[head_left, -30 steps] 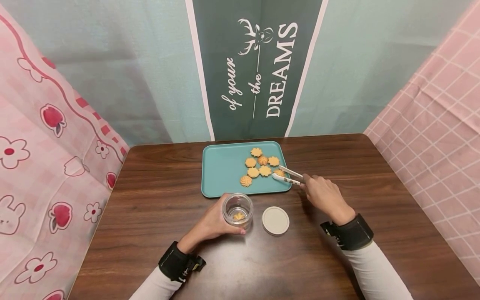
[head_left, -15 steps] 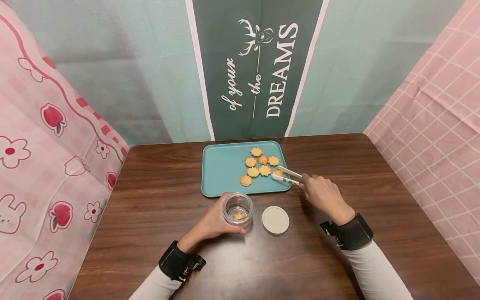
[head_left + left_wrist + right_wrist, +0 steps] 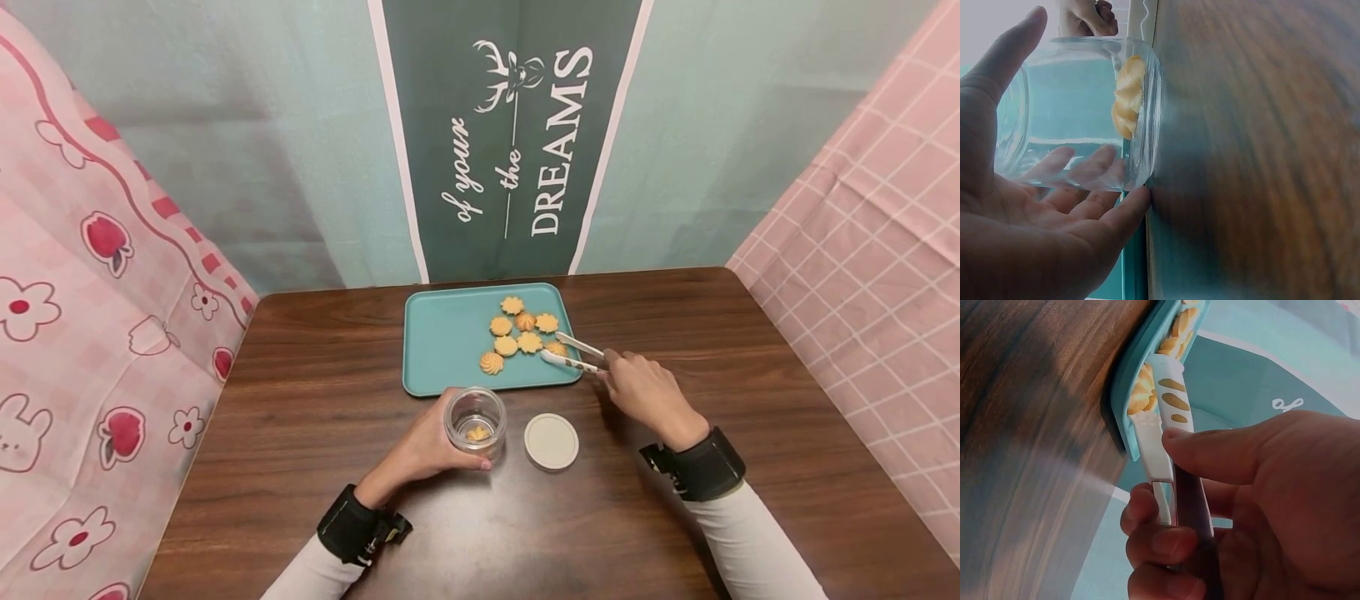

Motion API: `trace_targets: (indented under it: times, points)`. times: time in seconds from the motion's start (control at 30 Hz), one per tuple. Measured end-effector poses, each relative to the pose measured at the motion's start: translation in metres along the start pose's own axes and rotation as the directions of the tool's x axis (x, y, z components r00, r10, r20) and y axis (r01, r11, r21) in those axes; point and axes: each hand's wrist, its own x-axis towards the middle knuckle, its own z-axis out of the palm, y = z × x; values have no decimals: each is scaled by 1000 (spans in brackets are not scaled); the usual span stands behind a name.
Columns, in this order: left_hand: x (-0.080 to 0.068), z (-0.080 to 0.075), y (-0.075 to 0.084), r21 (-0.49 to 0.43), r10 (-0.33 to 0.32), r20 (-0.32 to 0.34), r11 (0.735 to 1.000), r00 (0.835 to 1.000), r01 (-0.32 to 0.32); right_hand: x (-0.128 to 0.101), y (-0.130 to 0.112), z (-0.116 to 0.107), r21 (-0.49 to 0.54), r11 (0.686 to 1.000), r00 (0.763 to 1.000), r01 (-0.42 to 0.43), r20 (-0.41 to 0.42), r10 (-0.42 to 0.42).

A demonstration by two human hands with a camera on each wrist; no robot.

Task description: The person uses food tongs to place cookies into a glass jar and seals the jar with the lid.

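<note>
My left hand [image 3: 427, 450] is curled round a clear glass jar [image 3: 476, 422] that stands on the dark wooden table with one cookie [image 3: 1129, 97] at its bottom. My right hand [image 3: 643, 390] grips white tongs [image 3: 573, 352], whose tips lie on either side of a cookie [image 3: 557, 347] at the right edge of the teal tray [image 3: 446, 350]. Several more golden cookies [image 3: 517, 332] lie on the tray. In the right wrist view the tongs [image 3: 1163, 434] reach over the tray rim [image 3: 1132, 387] onto a cookie [image 3: 1142, 394].
A round white lid [image 3: 551, 441] lies flat on the table right of the jar. Fabric walls close in at the left, right and back. The table edge runs just behind the tray.
The tongs' tips have edged slightly left around the cookie at the tray's right edge. The left hand and jar have stayed put.
</note>
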Motion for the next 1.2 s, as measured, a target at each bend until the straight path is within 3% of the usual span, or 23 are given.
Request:
trace_targets:
  times: [0.73,1.2]
  points:
    - [0,0,0,-4,-1,-3,1000,1000,1,-3,-2,-3,-32,996,995,82,-53,-84]
    - [0,0,0,-4,2,-2,1000,1000,-2,-3,-1,-8,-34,996,996,77,-52,-79]
